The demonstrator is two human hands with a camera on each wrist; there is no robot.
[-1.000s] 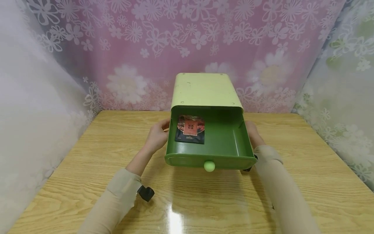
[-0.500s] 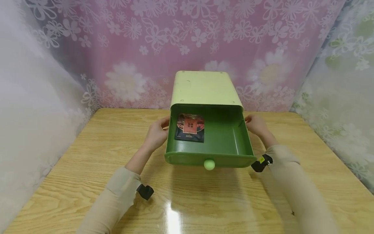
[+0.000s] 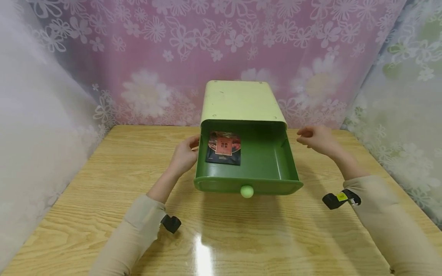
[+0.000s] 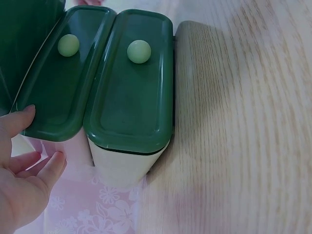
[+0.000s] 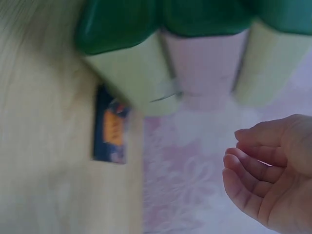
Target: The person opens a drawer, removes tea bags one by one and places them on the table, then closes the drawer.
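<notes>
A stacked drawer cabinet (image 3: 243, 100) with a pale yellow-green top stands mid-table. Its green top drawer (image 3: 259, 157) is pulled out, and a dark tea sachet (image 3: 223, 148) with a red label lies inside at the left. My left hand (image 3: 184, 155) is at the cabinet's left side. In the left wrist view its thumb touches the edge of the middle drawer front (image 4: 63, 87), its other fingers loosely bent by the pink side. Off the cabinet's right side, my right hand (image 3: 319, 140) hovers with loosely bent fingers and nothing in them. A similar sachet (image 5: 111, 127) lies beside the cabinet's base.
Below, the bottom drawer (image 4: 131, 87) is closed, with a round pale green knob (image 4: 139, 51). The wooden table (image 3: 114, 184) runs back to a pink floral curtain (image 3: 221, 46). Black wrist cameras (image 3: 171, 223) sit on both sleeves.
My right hand has moved away from the cabinet's right side, outward to the right. The left hand keeps its place at the left side. The drawer and the sachet in it stay as they were.
</notes>
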